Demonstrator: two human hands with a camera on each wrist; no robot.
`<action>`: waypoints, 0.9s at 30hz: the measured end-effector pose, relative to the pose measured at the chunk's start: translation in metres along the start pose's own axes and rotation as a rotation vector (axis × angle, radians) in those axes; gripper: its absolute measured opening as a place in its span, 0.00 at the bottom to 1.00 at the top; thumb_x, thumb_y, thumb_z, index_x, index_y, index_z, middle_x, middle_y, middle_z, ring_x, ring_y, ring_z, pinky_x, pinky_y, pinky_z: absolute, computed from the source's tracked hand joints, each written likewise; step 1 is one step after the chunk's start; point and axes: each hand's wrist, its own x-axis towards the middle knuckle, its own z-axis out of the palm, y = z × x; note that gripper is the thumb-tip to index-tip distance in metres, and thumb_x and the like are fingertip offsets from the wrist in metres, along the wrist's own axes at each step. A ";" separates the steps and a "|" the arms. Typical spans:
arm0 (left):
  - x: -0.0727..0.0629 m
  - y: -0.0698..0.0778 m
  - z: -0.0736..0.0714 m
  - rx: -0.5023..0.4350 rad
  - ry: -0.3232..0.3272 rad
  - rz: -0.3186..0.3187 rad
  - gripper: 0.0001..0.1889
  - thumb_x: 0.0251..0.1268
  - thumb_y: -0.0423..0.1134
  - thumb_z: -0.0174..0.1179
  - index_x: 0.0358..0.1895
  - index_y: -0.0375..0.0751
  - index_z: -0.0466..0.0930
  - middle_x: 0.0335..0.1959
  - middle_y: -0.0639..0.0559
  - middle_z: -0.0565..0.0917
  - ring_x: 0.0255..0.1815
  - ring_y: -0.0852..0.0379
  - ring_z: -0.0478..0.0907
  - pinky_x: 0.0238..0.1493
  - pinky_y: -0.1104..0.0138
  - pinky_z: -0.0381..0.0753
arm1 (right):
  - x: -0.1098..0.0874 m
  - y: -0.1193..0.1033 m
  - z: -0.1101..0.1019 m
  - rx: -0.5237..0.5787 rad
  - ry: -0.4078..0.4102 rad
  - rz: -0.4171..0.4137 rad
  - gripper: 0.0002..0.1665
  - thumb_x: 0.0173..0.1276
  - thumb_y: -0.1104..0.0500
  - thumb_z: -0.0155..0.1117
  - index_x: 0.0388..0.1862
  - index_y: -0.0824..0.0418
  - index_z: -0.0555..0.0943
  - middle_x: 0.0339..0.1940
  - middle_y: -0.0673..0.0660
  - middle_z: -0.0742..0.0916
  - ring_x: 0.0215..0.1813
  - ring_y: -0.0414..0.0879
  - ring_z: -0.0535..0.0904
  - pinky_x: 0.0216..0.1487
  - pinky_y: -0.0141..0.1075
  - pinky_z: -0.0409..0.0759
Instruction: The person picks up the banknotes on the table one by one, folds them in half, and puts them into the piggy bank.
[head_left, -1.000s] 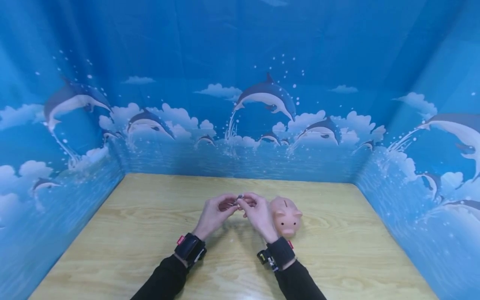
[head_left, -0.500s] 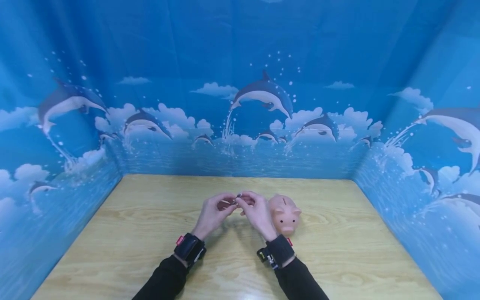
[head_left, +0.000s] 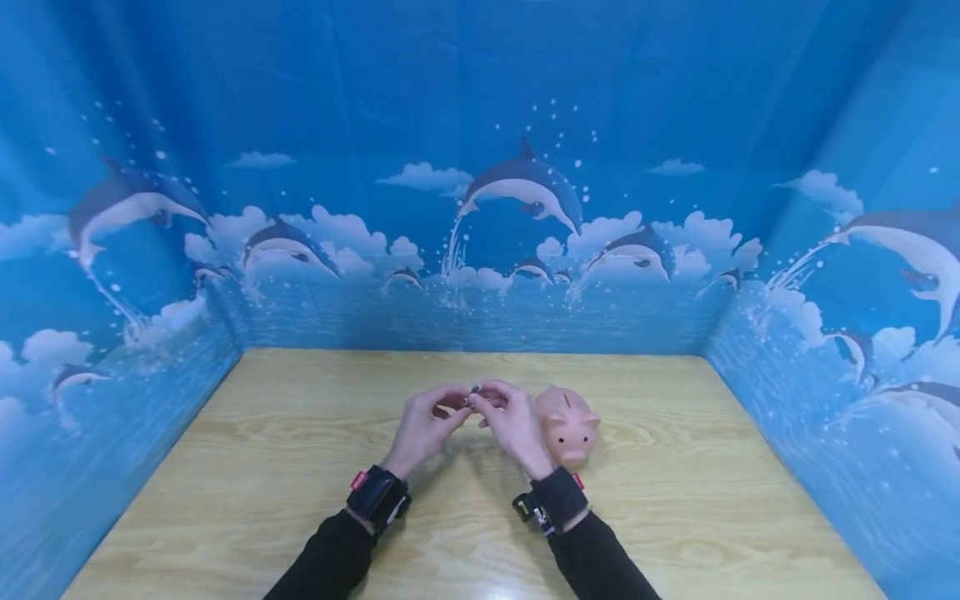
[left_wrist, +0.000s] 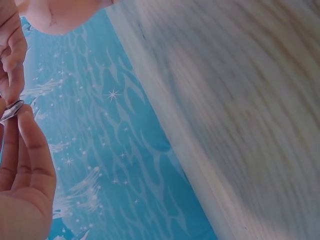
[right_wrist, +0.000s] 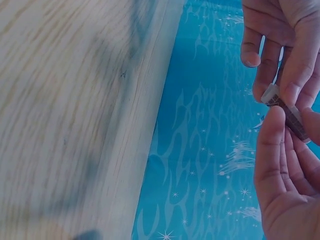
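Both hands meet in front of the body, above the table, at a small folded banknote [right_wrist: 284, 111], dark brown with a white edge. My left hand [head_left: 426, 427] pinches one end of it between thumb and fingers. From the other side my right hand [head_left: 513, 423] pinches it too. In the left wrist view the banknote [left_wrist: 12, 111] shows only as a thin greyish fold, mostly covered by fingers. Just right of my right hand stands a pink piggy bank [head_left: 570, 425], its slot on top and its snout facing me.
A wood-grain table [head_left: 300, 467] lies under the hands. Blue curtain walls [head_left: 360, 308] printed with dolphins enclose it at the back and on both sides. Each wrist wears a black camera strap.
The head view has shifted slightly. Both hands stay together at the banknote with only small finger movements, and the banknote appears slightly turned. The piggy bank stays in place.
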 end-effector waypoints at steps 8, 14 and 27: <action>-0.001 0.000 0.000 -0.014 -0.010 0.006 0.10 0.60 0.34 0.68 0.45 0.45 0.85 0.38 0.52 0.89 0.38 0.58 0.85 0.36 0.67 0.85 | 0.000 0.000 0.000 0.024 -0.003 -0.012 0.17 0.66 0.57 0.69 0.48 0.67 0.82 0.40 0.64 0.88 0.40 0.55 0.85 0.35 0.48 0.88; -0.001 0.000 -0.001 -0.058 -0.036 -0.031 0.09 0.61 0.38 0.68 0.44 0.47 0.85 0.37 0.54 0.88 0.37 0.60 0.84 0.36 0.66 0.85 | -0.001 0.001 -0.002 -0.009 -0.017 -0.027 0.18 0.67 0.56 0.67 0.49 0.67 0.81 0.39 0.61 0.88 0.38 0.46 0.84 0.35 0.47 0.87; -0.001 0.003 -0.002 -0.065 -0.041 -0.018 0.07 0.61 0.39 0.68 0.42 0.48 0.87 0.37 0.55 0.89 0.36 0.61 0.85 0.38 0.67 0.86 | 0.000 -0.001 -0.003 0.049 0.003 0.016 0.13 0.71 0.61 0.62 0.48 0.70 0.80 0.37 0.66 0.87 0.38 0.54 0.84 0.33 0.42 0.87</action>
